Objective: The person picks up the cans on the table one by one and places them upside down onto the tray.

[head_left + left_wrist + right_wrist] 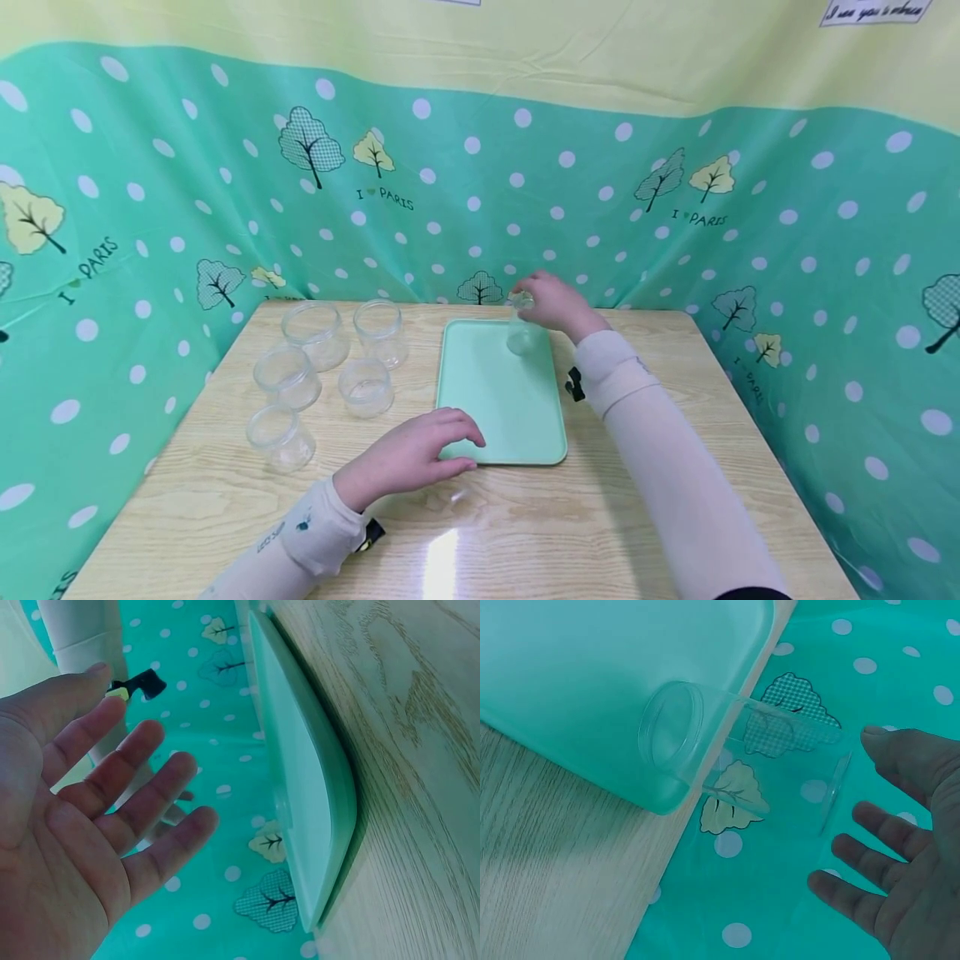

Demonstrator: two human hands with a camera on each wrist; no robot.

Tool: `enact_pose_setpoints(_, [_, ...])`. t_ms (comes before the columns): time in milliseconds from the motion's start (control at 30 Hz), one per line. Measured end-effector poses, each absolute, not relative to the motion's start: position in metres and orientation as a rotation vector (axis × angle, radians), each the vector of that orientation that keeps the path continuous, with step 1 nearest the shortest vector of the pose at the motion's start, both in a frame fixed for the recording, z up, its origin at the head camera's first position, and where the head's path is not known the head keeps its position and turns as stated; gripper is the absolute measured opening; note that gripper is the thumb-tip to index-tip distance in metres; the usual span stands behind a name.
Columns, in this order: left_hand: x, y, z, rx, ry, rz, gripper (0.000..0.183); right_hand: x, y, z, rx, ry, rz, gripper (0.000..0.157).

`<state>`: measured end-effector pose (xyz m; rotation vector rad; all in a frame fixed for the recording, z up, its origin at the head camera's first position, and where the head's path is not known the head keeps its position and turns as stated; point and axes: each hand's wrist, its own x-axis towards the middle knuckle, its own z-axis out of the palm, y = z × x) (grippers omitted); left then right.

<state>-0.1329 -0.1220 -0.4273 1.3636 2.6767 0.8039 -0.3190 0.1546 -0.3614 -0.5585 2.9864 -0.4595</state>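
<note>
**Right hand (553, 302) spread at the tall jar (522, 338), left hand (417, 448) waiting**

I have the right hand's thumb and fingers wide apart just beside the jar's rim; the right wrist view shows a gap, so nothing is gripped. The clear jar stands upright on the green tray (498, 404), near its far right corner. I hold the left hand relaxed and empty by the tray's near left corner. Five more clear jars (365, 388) stand on the desk (540, 533), left of the tray.

I judge the step to be placing the jar on the tray, though one moment cannot settle whether I am letting go or about to grasp. If letting go, the next move calls for drawing the right hand straight off the rim without tipping the jar; if grasping, for an even squeeze near the top.
</note>
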Motion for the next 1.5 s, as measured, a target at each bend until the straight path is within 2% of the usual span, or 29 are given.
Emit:
enact_pose_setpoints(300, [-0.133, -0.122, -0.427, 1.352, 2.681, 0.814, 0.020, -0.308, 0.159, -0.365, -0.615, 3.049, -0.501, 0.040])
enact_pose_setpoints(1500, [-0.135, -0.121, -0.429, 1.365, 2.674, 0.820, 0.020, -0.251, 0.160, -0.385, -0.997, 3.273, -0.403, 0.044])
